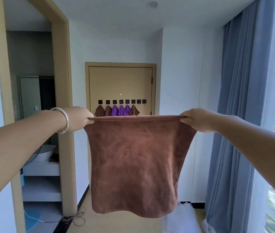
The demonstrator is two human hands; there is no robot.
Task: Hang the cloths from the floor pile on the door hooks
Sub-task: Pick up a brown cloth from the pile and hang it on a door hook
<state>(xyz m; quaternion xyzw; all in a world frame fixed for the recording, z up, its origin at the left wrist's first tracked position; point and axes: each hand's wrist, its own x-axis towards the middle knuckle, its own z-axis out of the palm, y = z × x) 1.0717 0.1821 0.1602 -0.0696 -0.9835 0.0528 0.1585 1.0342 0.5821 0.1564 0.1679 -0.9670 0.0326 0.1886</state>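
Hanging spread: brown cloth [134,165], top corners pinched by left hand [78,118] and right hand [199,121]; door hooks [121,102] beyond.

The brown cloth [134,163], stretched between both hands, screens the middle of the passage toward the door [120,81]. Six hooks carry hung cloths [116,110]; the two rightmost hooks [141,101] stand bare. Blue curtain [237,115] borders the right side, a doorframe [62,98] the left.
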